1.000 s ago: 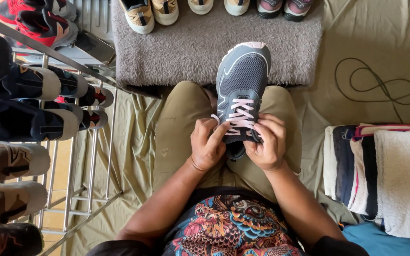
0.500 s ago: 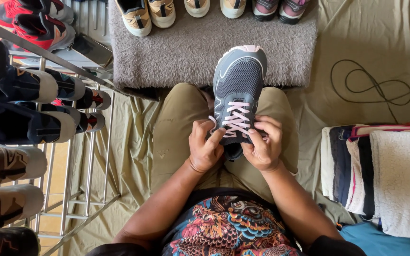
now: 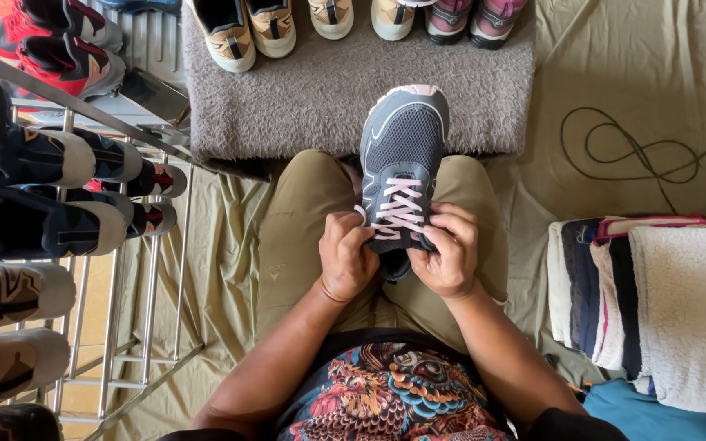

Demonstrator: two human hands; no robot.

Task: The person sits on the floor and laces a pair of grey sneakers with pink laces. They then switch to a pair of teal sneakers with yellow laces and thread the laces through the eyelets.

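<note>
A grey sneaker (image 3: 403, 139) with pink laces (image 3: 399, 206) rests toe-away on my lap, between my knees in olive trousers. My left hand (image 3: 346, 255) grips the shoe's left side near the collar, fingers curled on the lace ends. My right hand (image 3: 449, 251) holds the right side of the collar, fingers closed over the laces. The heel of the shoe is hidden under both hands.
A grey fuzzy mat (image 3: 320, 98) lies ahead with several shoes along its far edge. A metal shoe rack (image 3: 108, 269) full of sneakers stands at left. Folded towels and blankets (image 3: 663, 302) are stacked at right. A black cable (image 3: 631, 151) lies looped on the olive sheet.
The hands and shoe have stayed almost in place; the fingers shifted slightly on the laces near the collar.
</note>
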